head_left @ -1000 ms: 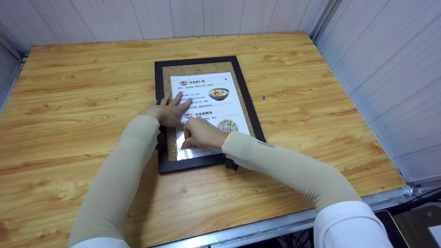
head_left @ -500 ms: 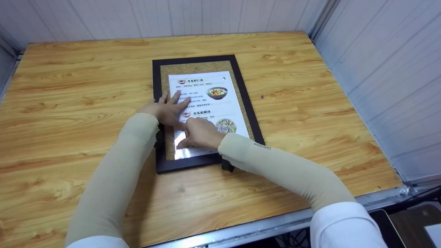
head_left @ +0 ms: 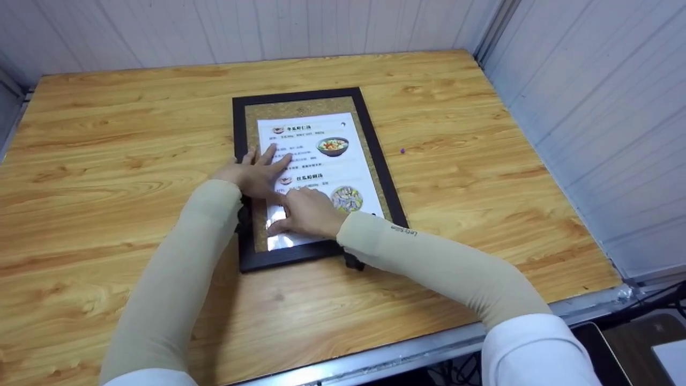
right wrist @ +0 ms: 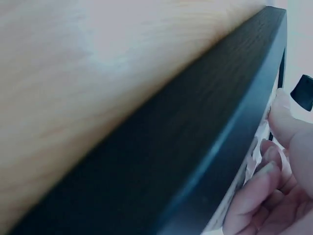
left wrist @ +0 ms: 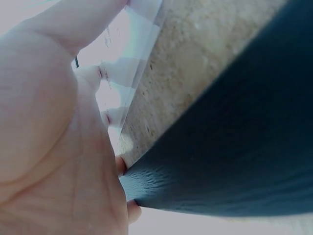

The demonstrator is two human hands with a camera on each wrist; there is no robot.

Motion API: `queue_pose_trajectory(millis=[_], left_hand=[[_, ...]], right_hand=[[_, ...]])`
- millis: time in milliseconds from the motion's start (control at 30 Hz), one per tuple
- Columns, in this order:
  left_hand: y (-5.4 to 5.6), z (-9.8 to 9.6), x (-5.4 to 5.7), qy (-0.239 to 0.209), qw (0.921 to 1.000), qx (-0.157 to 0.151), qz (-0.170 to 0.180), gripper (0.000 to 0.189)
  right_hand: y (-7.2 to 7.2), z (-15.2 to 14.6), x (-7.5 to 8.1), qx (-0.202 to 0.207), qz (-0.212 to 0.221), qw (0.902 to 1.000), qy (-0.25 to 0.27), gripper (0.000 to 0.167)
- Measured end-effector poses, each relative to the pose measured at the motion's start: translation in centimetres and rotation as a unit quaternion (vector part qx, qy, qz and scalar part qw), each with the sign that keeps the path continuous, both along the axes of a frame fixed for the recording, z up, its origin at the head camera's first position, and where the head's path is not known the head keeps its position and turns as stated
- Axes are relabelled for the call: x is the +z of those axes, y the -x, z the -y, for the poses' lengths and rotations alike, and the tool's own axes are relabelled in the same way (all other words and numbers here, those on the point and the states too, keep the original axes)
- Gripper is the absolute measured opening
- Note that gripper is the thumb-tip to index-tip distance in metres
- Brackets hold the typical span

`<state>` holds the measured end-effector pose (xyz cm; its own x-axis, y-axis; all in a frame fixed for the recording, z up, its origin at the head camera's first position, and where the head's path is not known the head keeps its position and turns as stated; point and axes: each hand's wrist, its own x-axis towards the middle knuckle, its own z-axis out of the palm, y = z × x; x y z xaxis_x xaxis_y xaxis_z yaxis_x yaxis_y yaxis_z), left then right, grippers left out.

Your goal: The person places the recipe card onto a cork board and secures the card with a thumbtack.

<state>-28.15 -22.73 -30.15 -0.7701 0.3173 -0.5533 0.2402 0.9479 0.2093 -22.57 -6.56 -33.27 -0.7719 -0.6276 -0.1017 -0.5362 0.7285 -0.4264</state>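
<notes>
A laminated sheet [head_left: 343, 169] with printed text and pictures of bowls lies on a cork board [head_left: 300, 109] with a black frame [head_left: 375, 145]. My left hand [head_left: 254, 177] rests on the sheet's left side with fingers spread, its wrist crossing the frame's left bar. Beside it, my right hand [head_left: 311, 212] is on the lower part of the sheet, thumb stretched out against it. In the right wrist view the other fingers [right wrist: 254, 196] are curled, and I see nothing held in them. A small round pin [head_left: 343, 124] shows at the sheet's top right corner.
A tiny purple object [head_left: 402, 150] lies on the wooden table [head_left: 471, 171], right of the frame. Pale panel walls [head_left: 332, 27] stand behind and to the right. A metal edge [head_left: 343, 370] runs along the table's front, with dark cables [head_left: 461, 370] below.
The head view has shifted slightly. Both hands keep nearly the same places on the sheet. A small dark dot now shows near the sheet's lower right, beside the right sleeve.
</notes>
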Motion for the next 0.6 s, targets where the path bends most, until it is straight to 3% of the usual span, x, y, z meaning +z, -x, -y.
queue_pose_trajectory(millis=[133, 300, 400, 600], left_hand=[[-0.1, 0.0, -0.1, -0.001, 1.0, 0.003, 0.003, 0.105], [-0.1, -0.3, 0.0, -0.002, 0.9999, 0.012, 0.006, 0.105], [-0.1, -0.6, 0.1, 0.0, 0.9997, 0.022, 0.007, 0.105], [-0.1, -0.9, 0.0, -0.001, 0.9997, 0.025, 0.008, 0.105]], right_hand=[[0.5, -0.9, 0.7, -0.003, 0.028, 0.9995, 0.017, 0.044], [3.0, -3.7, 2.5, -0.046, 0.019, 0.9982, 0.034, 0.031], [5.1, -5.8, 3.3, -0.073, -0.027, 0.9962, 0.038, 0.024], [9.5, -11.0, 4.2, -0.094, -0.133, 0.9862, -0.029, 0.017]])
